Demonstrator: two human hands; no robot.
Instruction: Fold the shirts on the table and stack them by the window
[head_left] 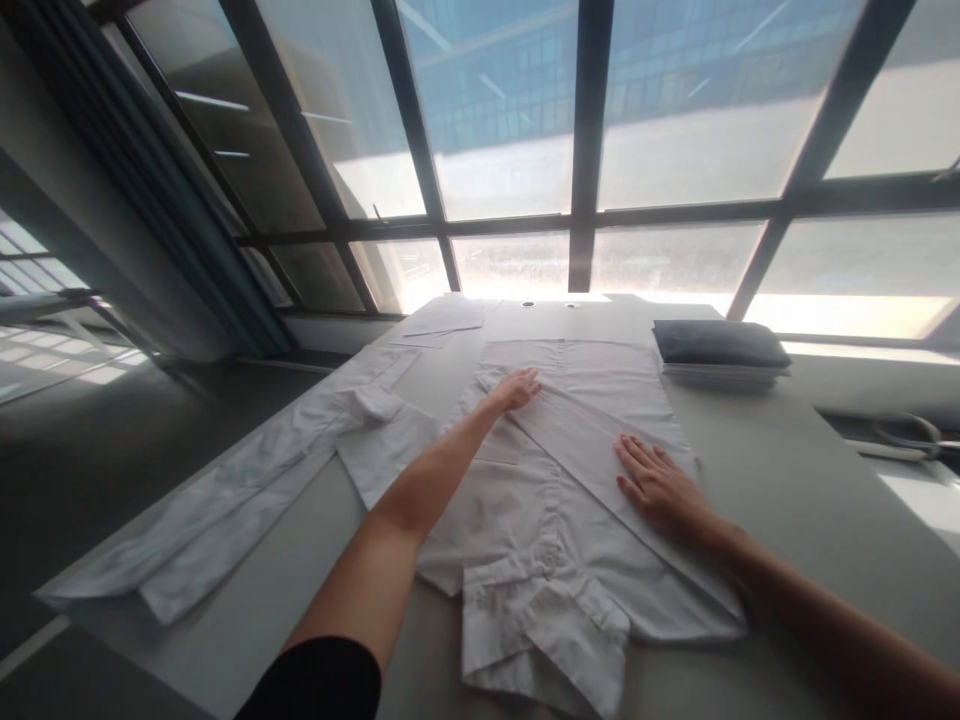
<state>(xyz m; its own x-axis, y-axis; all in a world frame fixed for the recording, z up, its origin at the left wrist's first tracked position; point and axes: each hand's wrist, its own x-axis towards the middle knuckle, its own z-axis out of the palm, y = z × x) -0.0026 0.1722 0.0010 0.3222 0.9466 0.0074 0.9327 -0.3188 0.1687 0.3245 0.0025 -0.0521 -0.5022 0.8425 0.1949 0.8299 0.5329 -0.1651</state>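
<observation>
White cotton shirt (570, 470) lying flat on table (787, 480); likely light, limp, easily creased. Left hand (516, 388) and right hand (660, 482) pressing open-palmed, grip closing on nothing. Probably best pinching at folded edges.

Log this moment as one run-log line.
left hand: flat on white cotton shirt | right hand: flat on folded edge | shirt: spread on grey table | folded dark cloth: far right
</observation>
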